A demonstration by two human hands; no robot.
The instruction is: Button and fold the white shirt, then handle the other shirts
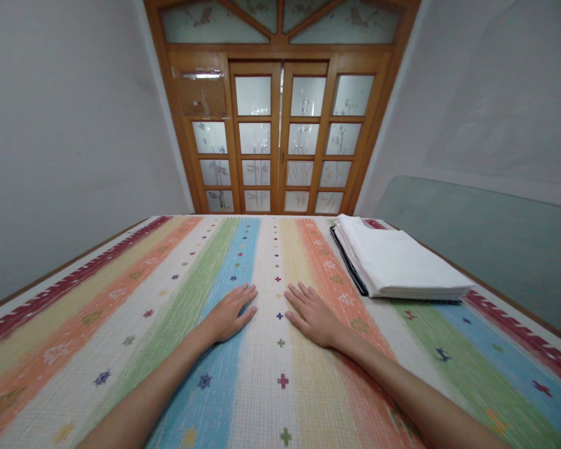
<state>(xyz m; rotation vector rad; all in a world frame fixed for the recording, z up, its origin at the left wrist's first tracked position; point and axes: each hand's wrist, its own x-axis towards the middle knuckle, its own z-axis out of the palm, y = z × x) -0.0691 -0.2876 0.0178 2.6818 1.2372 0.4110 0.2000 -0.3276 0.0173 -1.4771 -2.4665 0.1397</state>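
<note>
1 left hand [230,313] and 1 right hand [315,316] are showing, totalling 2. The count is giving 1 striped tablecloth [262,386], 1 folded white cloth stack [402,262], 1 dark flat item [350,263]. Wooden door leaves [255,119] are numbering 4, rectangular glass panes [253,95] 15.

Wooden doors [285,134] with patterned panes [303,138]; grey walls [65,125]; greenish panel [486,243] at right.

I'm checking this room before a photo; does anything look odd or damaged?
Yes: a brown panel, apparently taped on, fills the top-left opening of the doors, where its neighbours hold glass. Also, a dark edge pokes from under the folded white cloth, right of your right hand, looking mismatched.
</note>
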